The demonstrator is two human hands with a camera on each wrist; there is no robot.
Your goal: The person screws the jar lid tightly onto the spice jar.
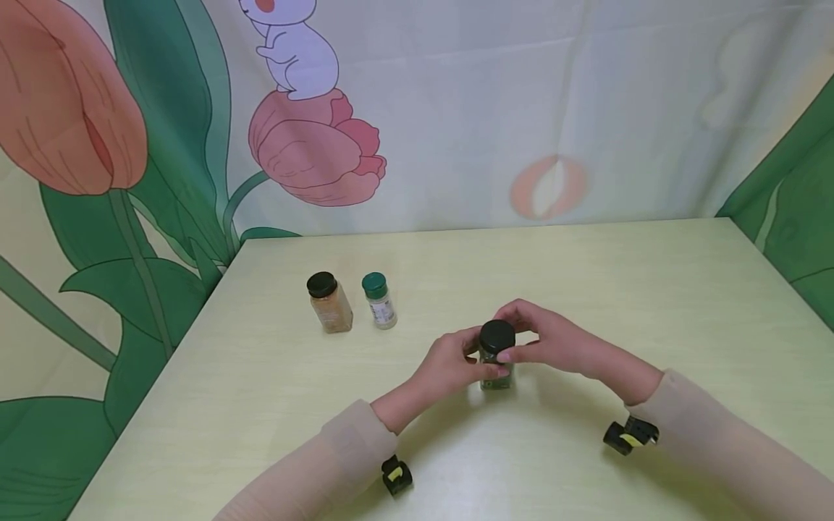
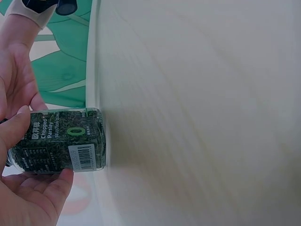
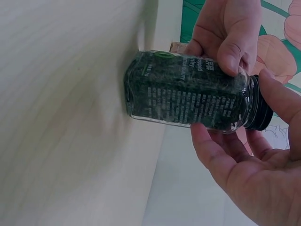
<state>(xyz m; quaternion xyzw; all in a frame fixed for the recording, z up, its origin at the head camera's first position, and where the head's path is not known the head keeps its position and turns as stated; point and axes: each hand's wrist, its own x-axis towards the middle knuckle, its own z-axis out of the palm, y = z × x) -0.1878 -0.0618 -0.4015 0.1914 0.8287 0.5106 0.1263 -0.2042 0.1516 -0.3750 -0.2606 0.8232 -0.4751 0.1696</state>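
Note:
A clear glass jar of chopped parsley (image 2: pixel 61 136) stands upright at the table's middle, its base right at the tabletop. It has a black lid (image 1: pixel 497 335), dark green flakes inside and white print with a barcode label. My left hand (image 1: pixel 449 363) grips the jar's body from the left, thumb across the front. From the right, my right hand (image 1: pixel 550 339) holds it higher up, the thumb (image 3: pixel 277 92) at the lid and the fingers (image 3: pixel 211 148) along the glass and under the lid.
Farther back on the left stand a black-lidded jar of tan powder (image 1: pixel 332 310) and a smaller green-capped shaker bottle (image 1: pixel 381 307). The pale table (image 1: pixel 625 275) reaches back to a printed curtain (image 1: pixel 449 123) with flowers. Black wrist cameras hang below both sleeves.

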